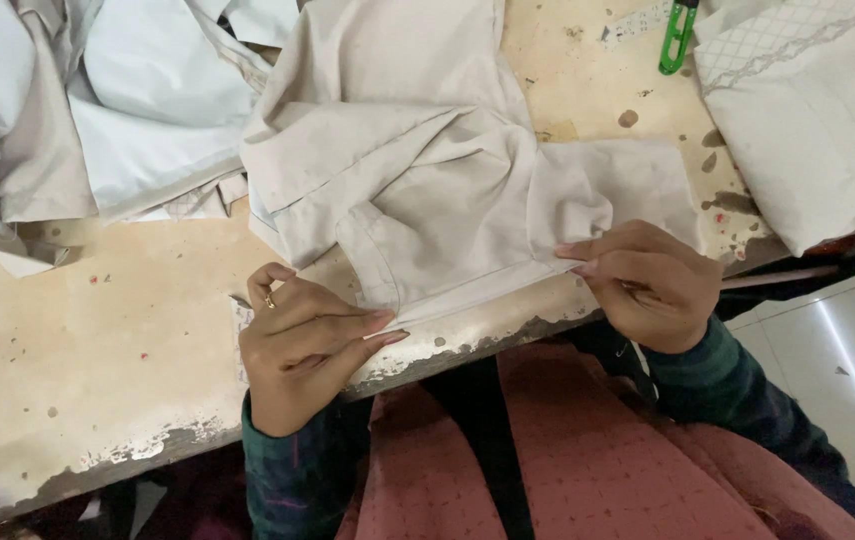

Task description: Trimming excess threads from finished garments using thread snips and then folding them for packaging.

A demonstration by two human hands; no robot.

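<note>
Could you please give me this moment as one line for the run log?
left hand: pinching hem of beige garment | right hand: pinching same hem | worn table: green clipper at far edge

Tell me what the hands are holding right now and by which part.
Both hands pinch the beige garment piece along its folded near edge: the left hand at the edge's left end, the right hand at its right end.

Matt beige cloth garment; worn, stained, chipped wooden table
</note>
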